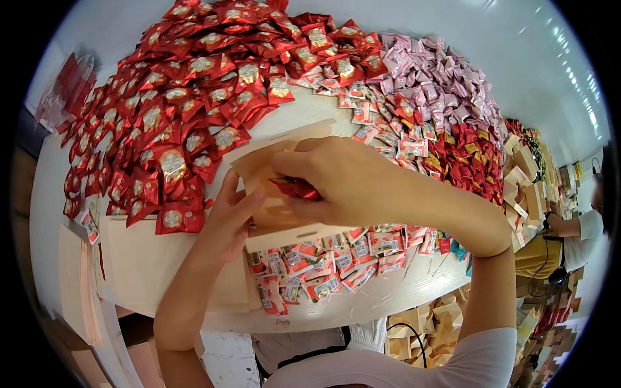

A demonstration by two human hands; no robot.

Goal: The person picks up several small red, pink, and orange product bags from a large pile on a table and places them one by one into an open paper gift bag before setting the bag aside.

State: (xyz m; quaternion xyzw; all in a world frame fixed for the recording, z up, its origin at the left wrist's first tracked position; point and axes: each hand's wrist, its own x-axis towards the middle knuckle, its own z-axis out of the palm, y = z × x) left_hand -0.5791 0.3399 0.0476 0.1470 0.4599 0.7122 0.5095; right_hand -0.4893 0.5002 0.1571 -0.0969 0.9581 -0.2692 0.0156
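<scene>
An unfolded-top kraft paperboard box stands tilted above the table before me, its mouth towards me. My left hand grips its left side, with thumb and fingers on the wall. Reaching into the mouth from the right, my right hand has its fingers closed on a small red packet. Part of that packet is hidden by the fingers. Red-and-white small packets lie just below the box, and large red packets with gold emblems are heaped on its left.
Pink packets and red-and-yellow packets are piled at the right. Flat kraft sheets lie at the left, beside an upright stack of paperboard. Open kraft boxes sit below the table edge. Another person is at the far right.
</scene>
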